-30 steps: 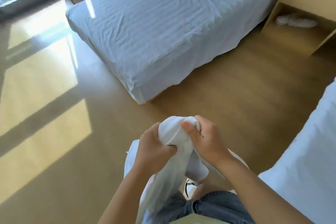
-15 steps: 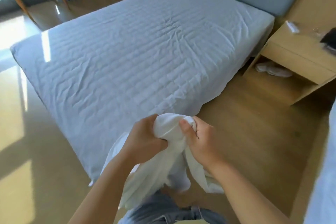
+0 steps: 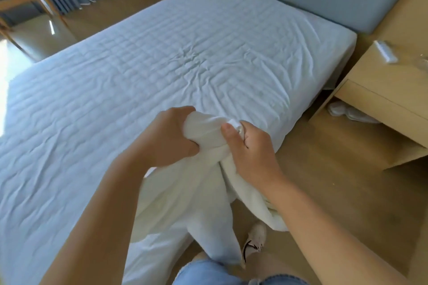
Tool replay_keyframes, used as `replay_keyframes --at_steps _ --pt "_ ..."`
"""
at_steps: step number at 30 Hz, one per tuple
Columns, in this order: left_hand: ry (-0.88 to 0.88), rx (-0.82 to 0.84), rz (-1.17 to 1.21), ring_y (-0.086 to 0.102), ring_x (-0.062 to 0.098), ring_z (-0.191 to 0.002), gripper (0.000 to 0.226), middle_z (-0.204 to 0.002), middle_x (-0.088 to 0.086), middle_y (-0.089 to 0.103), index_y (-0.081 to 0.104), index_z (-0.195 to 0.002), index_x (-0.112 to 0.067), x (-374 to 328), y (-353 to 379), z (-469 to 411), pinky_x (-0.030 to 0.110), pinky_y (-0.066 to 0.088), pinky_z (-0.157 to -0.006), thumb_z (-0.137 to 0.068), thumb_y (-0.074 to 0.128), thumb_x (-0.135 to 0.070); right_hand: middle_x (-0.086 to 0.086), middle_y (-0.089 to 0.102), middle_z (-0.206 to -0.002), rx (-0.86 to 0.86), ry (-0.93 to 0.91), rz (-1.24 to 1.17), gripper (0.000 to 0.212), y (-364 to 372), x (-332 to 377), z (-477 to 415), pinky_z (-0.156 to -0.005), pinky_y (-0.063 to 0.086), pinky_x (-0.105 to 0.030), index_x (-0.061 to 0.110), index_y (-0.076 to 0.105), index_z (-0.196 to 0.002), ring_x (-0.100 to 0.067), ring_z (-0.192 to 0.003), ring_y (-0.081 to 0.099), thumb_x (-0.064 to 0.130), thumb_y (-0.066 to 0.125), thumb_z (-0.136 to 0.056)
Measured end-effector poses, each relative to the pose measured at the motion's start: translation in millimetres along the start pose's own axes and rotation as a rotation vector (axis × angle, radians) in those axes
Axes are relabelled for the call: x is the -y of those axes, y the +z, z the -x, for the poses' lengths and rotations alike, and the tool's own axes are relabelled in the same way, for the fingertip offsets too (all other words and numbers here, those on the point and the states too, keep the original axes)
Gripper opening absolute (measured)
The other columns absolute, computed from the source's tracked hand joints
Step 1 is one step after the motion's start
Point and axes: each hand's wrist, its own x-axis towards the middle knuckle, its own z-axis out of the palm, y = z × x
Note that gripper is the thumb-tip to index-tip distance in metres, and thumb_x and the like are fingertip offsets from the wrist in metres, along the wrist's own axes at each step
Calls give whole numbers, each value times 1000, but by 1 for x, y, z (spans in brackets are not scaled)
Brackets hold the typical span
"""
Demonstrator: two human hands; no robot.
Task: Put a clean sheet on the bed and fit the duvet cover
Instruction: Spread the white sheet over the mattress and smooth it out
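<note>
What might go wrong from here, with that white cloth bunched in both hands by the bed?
1. The white cloth hangs down by the shoe; a step might tread on it.
2. The left hand and right hand grip one tight bunch; flung out so, it may land twisted on the bed.
3. A wide fling might sweep the small white object off the nightstand.

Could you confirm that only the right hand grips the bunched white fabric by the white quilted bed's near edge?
Not quite: the head view shows both the left hand and the right hand gripping the bunched white fabric by the white quilted bed's near edge.
</note>
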Motion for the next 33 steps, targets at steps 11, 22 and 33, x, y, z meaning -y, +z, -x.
replay_keyframes --at_steps 11,22,33 --pt "-4 31 -309 54 0 -77 34 -82 -15 59 59 -85 -34 -78 -83 -241 23 44 -60 -63 72 -11 11 29 -50 105 -29 -149 44 -46 -23 -258 -48 28 -23 18 28 -59 -6 -49 29 30 49 -95" --pt "142 92 -656 38 24 -127 55 -135 4 43 41 -134 -20 -59 58 -571 38 33 -96 -83 60 -20 4 50 -61 34 502 76 33 -83 -244 -489 -61 38 -31 13 50 -66 -17 -63 50 28 45 -95" --pt "-568 39 -144 17 22 -141 64 -151 4 27 29 -145 -16 45 270 -638 39 22 -109 -89 54 -35 -14 60 -97 299 778 478 21 -108 -473 -561 -76 42 -37 6 55 -91 -35 -95 57 26 52 -87"
